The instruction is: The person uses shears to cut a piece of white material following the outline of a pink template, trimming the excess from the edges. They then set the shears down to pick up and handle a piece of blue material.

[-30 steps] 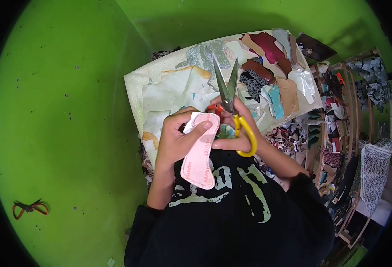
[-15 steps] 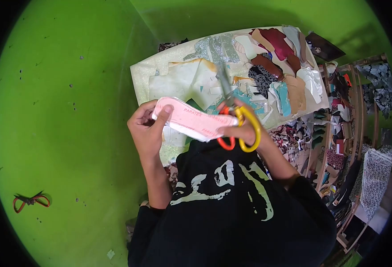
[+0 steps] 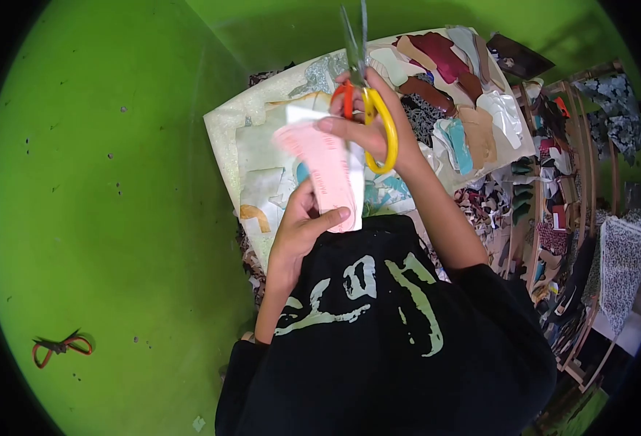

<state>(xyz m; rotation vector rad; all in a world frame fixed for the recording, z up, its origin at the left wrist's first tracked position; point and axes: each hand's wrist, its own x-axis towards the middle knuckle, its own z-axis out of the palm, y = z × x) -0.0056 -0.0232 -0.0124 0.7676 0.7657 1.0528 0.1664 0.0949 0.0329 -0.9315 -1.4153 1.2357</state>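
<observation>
A pink insole-shaped piece (image 3: 325, 171) with printed lettering and a white layer behind it is held upright over the near side of the work table. My left hand (image 3: 302, 236) pinches its lower end between thumb and fingers. Against its upper end presses the thumb of my right hand (image 3: 378, 131). That same hand also holds scissors (image 3: 360, 83) with one orange and one yellow handle loop. Their blades point away from me and stand slightly apart, clear of the pink piece.
The pale table (image 3: 226, 138) bears sheets, offcuts and stacks of cut shapes, among them teal pieces (image 3: 455, 145) and brown ones (image 3: 426, 94). Shelves (image 3: 582, 167) of materials stand at the right. Red-handled snips (image 3: 61, 346) hang on the green wall.
The pink piece has turned from lying crosswise to upright. My right hand and the scissors have moved up and away from me; my left hand has shifted right and lower to its bottom end.
</observation>
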